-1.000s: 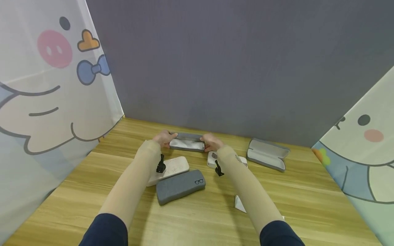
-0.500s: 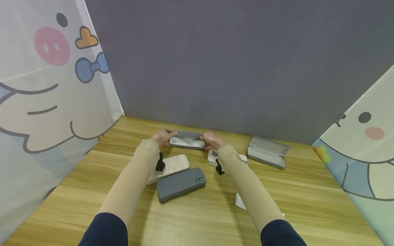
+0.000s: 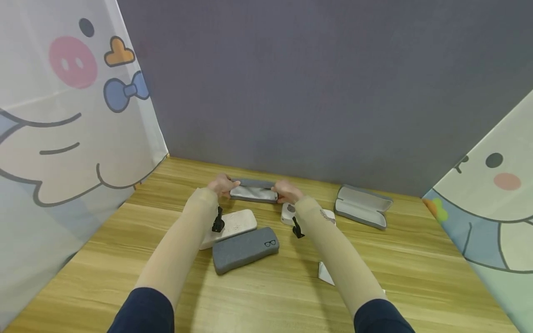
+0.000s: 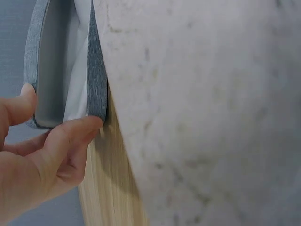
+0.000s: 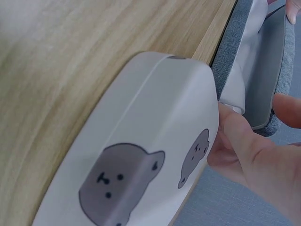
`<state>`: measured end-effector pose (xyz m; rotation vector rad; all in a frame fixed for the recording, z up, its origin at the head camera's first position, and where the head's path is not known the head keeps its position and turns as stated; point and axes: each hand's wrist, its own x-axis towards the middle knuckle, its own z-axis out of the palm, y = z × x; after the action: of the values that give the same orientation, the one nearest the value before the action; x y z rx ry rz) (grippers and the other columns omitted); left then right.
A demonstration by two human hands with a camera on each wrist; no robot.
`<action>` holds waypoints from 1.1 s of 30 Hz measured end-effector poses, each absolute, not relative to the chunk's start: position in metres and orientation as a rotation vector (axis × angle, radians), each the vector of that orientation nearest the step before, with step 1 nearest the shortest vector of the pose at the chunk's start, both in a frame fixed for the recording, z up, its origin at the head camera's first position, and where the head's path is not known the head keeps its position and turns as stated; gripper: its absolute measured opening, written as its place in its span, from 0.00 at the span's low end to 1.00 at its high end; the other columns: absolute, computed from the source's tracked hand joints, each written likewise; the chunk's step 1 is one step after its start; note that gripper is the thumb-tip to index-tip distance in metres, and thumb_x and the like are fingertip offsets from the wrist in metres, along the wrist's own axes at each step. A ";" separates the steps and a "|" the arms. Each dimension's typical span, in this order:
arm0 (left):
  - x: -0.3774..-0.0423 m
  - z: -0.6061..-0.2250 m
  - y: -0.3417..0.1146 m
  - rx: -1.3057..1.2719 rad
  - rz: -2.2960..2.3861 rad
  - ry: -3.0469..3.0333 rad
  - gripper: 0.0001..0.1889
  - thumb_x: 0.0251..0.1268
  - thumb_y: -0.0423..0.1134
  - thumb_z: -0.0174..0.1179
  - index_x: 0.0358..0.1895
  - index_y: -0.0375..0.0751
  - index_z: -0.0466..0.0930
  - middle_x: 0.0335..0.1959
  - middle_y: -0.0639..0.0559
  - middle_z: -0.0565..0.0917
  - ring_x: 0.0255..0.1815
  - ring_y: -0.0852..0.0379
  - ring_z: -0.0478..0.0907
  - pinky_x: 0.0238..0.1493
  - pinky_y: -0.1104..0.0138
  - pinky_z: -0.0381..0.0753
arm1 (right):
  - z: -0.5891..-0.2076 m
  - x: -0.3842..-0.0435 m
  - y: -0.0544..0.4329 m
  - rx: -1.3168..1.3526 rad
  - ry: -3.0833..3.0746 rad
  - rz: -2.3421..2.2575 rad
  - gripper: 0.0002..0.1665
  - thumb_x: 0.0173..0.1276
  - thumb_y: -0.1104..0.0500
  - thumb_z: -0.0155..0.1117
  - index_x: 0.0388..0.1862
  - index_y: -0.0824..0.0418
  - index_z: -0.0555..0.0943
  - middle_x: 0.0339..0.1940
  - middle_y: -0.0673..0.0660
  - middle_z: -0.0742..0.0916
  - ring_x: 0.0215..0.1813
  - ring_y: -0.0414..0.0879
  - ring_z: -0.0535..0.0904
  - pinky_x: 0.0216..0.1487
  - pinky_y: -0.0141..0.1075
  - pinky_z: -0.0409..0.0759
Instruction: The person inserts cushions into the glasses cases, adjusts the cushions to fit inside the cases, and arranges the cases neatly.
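Note:
A grey fabric glasses case (image 3: pixel 254 200) lies at the back of the table with its lid (image 4: pixel 34 56) raised partway. Inside it is a folded white cloth (image 3: pixel 252 192). My left hand (image 3: pixel 222 185) holds the case's left end, thumb on the lid's rim and index finger at the base's front corner, as the left wrist view shows. At the other end my right hand (image 3: pixel 288 190) grips likewise, thumb at the lid's edge and fingers on the base. A white case with bear prints (image 5: pixel 155 127) lies just in front of the right hand, partly hidden by the arm.
In front of the left hand are a white speckled case (image 3: pixel 237 223) and a closed grey glasses case (image 3: pixel 245 249) with a glasses print. An empty open grey case (image 3: pixel 361 208) stands at the right. White paper or cloth (image 3: pixel 325 274) shows beside the right forearm. A grey partition (image 3: pixel 291 92) rises behind.
The lid of the grey glasses case has tipped slightly forward over the cloth. Both hands keep their hold on its ends, and the other things stay put.

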<state>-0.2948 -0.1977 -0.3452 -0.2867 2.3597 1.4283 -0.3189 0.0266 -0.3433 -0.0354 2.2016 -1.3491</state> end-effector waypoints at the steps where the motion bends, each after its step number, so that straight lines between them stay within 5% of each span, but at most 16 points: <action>1: -0.295 -0.345 -0.198 -0.285 1.432 2.353 0.35 0.76 0.46 0.46 0.74 0.28 0.44 0.74 0.32 0.55 0.60 0.40 0.74 0.70 0.52 0.66 | -0.343 -0.319 0.027 -0.030 2.201 -1.350 0.34 0.77 0.62 0.42 0.78 0.62 0.46 0.80 0.59 0.52 0.79 0.57 0.50 0.71 0.49 0.66; 6: -0.296 -0.346 -0.197 -0.286 1.439 2.332 0.35 0.76 0.45 0.46 0.74 0.28 0.43 0.75 0.32 0.54 0.61 0.39 0.73 0.71 0.51 0.64 | -0.344 -0.318 0.028 -0.028 2.215 -1.336 0.34 0.77 0.61 0.42 0.78 0.63 0.47 0.79 0.60 0.53 0.78 0.57 0.52 0.71 0.49 0.67; 9: -0.298 -0.345 -0.196 -0.279 1.448 2.326 0.35 0.76 0.44 0.45 0.74 0.27 0.42 0.75 0.33 0.53 0.40 0.50 0.77 0.69 0.53 0.68 | -0.343 -0.317 0.028 -0.038 2.233 -1.325 0.33 0.78 0.61 0.42 0.77 0.64 0.48 0.79 0.61 0.55 0.77 0.57 0.55 0.70 0.49 0.68; 11: -0.298 -0.345 -0.195 -0.279 1.462 2.319 0.34 0.76 0.43 0.45 0.74 0.27 0.42 0.75 0.33 0.53 0.25 0.57 0.69 0.63 0.56 0.72 | -0.343 -0.317 0.028 -0.041 2.237 -1.326 0.33 0.77 0.62 0.41 0.77 0.64 0.47 0.79 0.61 0.54 0.76 0.56 0.58 0.70 0.49 0.68; 14: -0.298 -0.344 -0.194 -0.285 1.464 2.312 0.34 0.76 0.41 0.45 0.74 0.27 0.41 0.75 0.33 0.54 0.15 0.62 0.57 0.57 0.59 0.73 | -0.342 -0.317 0.028 -0.045 2.248 -1.321 0.33 0.77 0.62 0.41 0.77 0.64 0.48 0.79 0.60 0.55 0.66 0.52 0.66 0.70 0.49 0.69; 17: -0.297 -0.343 -0.193 -0.296 1.455 2.318 0.34 0.76 0.41 0.45 0.74 0.27 0.41 0.75 0.33 0.54 0.15 0.62 0.54 0.58 0.59 0.72 | -0.343 -0.316 0.028 -0.056 2.265 -1.310 0.31 0.77 0.62 0.42 0.76 0.65 0.52 0.70 0.62 0.66 0.44 0.47 0.67 0.68 0.48 0.71; 19: -0.297 -0.343 -0.193 -0.296 1.444 2.327 0.34 0.76 0.41 0.45 0.74 0.27 0.42 0.75 0.33 0.55 0.16 0.62 0.55 0.60 0.59 0.72 | -0.344 -0.317 0.028 -0.064 2.282 -1.293 0.26 0.77 0.62 0.43 0.71 0.67 0.60 0.53 0.60 0.72 0.33 0.44 0.62 0.66 0.46 0.73; 23: -0.297 -0.343 -0.194 -0.303 1.443 2.332 0.33 0.76 0.41 0.46 0.74 0.27 0.44 0.75 0.33 0.55 0.16 0.61 0.55 0.55 0.60 0.73 | -0.346 -0.318 0.028 -0.074 2.311 -1.260 0.07 0.76 0.62 0.44 0.47 0.63 0.69 0.25 0.52 0.63 0.22 0.42 0.51 0.49 0.39 0.73; 25: -0.297 -0.344 -0.194 -0.302 1.445 2.332 0.33 0.75 0.41 0.47 0.74 0.27 0.44 0.75 0.34 0.55 0.16 0.61 0.56 0.52 0.61 0.74 | -0.346 -0.318 0.028 -0.078 2.315 -1.255 0.03 0.76 0.61 0.45 0.40 0.60 0.67 0.21 0.50 0.60 0.21 0.41 0.50 0.43 0.39 0.69; 33: -0.297 -0.345 -0.195 -0.314 1.461 2.326 0.32 0.75 0.38 0.48 0.73 0.27 0.47 0.73 0.34 0.58 0.19 0.61 0.59 0.49 0.62 0.73 | -0.346 -0.317 0.029 -0.085 2.324 -1.242 0.18 0.75 0.62 0.47 0.25 0.53 0.56 0.26 0.52 0.63 0.26 0.43 0.55 0.43 0.39 0.68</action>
<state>-0.2972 -0.1948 -0.3449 -0.3145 2.3255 1.4606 -0.3167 0.0290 -0.3456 -0.0848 2.3242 -1.2417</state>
